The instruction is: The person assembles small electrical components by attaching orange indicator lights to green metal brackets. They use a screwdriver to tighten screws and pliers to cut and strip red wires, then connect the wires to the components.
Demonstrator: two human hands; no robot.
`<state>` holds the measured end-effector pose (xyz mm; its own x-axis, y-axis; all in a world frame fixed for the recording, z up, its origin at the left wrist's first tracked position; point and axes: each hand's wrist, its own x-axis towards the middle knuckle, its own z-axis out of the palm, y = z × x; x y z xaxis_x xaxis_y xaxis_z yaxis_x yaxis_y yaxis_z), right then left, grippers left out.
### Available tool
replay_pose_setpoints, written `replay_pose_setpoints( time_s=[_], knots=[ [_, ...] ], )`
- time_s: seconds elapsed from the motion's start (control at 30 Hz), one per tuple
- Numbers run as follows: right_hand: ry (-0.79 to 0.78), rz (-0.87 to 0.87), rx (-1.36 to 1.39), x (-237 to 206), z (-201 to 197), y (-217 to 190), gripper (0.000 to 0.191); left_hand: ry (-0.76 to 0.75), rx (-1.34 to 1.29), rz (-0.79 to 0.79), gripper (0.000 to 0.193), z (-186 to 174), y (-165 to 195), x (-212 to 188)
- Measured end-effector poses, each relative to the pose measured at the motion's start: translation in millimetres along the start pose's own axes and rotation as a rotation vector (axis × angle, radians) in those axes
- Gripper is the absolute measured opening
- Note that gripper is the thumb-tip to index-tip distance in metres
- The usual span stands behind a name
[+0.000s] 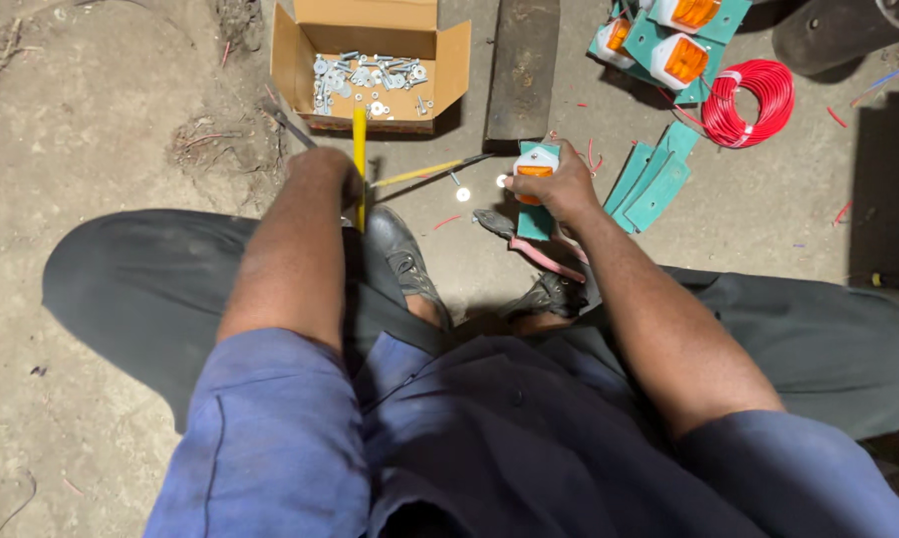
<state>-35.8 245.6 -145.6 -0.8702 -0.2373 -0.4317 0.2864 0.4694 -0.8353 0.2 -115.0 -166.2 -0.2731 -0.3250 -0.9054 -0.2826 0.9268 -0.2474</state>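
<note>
Dusty concrete floor [101,139], strewn with red wire clippings. Seated cross-legged, left hand [322,171] closed around a yellow-handled screwdriver [360,149], long axis running toward the open cardboard box of silver bolts and washers [370,75] at the far edge. Right hand [559,184] clamped on a small orange-lensed white lamp on a green metal bracket [535,179], lens facing up, bracket's length pointing back toward the body. Apparently a fastening step; next likely needs the tool tip brought over to the lamp. Coil of red wire [753,100] and more green brackets [653,179] toward the far right.
</note>
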Motion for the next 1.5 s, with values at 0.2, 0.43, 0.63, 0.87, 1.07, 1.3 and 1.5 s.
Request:
replay_pose_setpoints(
  time_s=[0.2,0.43,0.63,0.87,1.07,1.3,1.5],
  knots=[
    [-0.005,-0.008,-0.089,3,1,4,0.078,-0.02,0.076,0.05,0.035,-11,15,-37],
    [-0.029,0.009,-0.016,4,1,-1,0.09,0.098,0.242,0.205,0.037,0,20,-83],
    [-0.029,-0.01,-0.01,3,2,-4,0.077,0.228,0.223,0.223,0.038,10,20,-106],
    [-0.041,0.021,-0.08,7,3,-3,0.073,0.306,0.157,0.24,0.036,20,9,-89],
    [-0.049,-0.005,-0.052,9,10,-2,0.069,0.19,0.12,0.331,0.038,20,-5,-76],
    [-0.067,-0.08,-0.002,11,20,-3,0.066,0.291,0.157,0.16,0.03,7,-18,-128],
    [-0.026,-0.059,-0.053,16,22,-5,0.066,0.419,0.111,0.19,0.034,-10,-46,-248]
  ],
)
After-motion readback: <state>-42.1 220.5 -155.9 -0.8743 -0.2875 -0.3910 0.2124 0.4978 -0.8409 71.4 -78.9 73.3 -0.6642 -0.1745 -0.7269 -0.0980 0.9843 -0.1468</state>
